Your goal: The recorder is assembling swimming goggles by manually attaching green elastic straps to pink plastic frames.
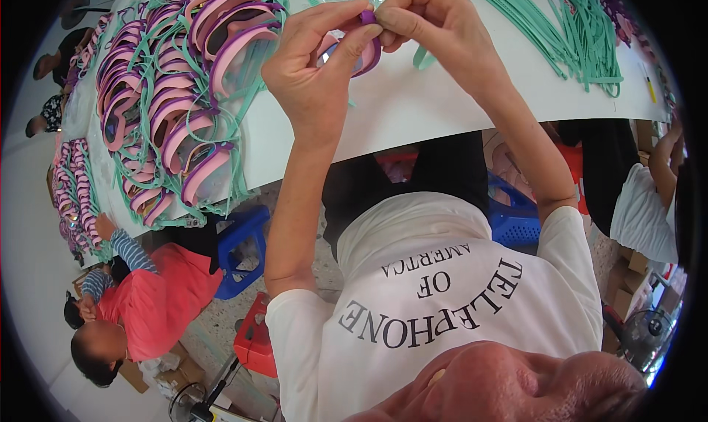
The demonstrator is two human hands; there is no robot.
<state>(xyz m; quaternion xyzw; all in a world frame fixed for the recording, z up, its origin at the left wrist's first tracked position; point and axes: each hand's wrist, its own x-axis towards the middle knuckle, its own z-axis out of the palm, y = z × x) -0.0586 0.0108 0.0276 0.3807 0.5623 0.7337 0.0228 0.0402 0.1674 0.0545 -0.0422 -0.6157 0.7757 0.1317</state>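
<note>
Far left: a person in a red top and striped sleeves crouches on the floor beside the table edge, near a blue stool and a red stool.
Finished pile: pink-and-purple goggles with teal straps lie heaped on the left part of the white table, crowding that side up to its edge.
Left hand: the left hand is raised over the table, thumb and fingers closed on the purple-framed goggle piece from the left.
Held piece: the purple-framed goggle piece sits between both hands, above the table's middle, with a purple tab sticking up at the fingertips; most of it is hidden behind the fingers.
Right hand: the right hand pinches the purple tab from the right, fingertips touching those of the left hand.
Loose straps: teal straps lie fanned out on the right part of the table, well apart from the hands.
Under the table: a blue plastic crate shows beside the person's right arm.
Far right: another person in a white top stands at the table's edge.
</note>
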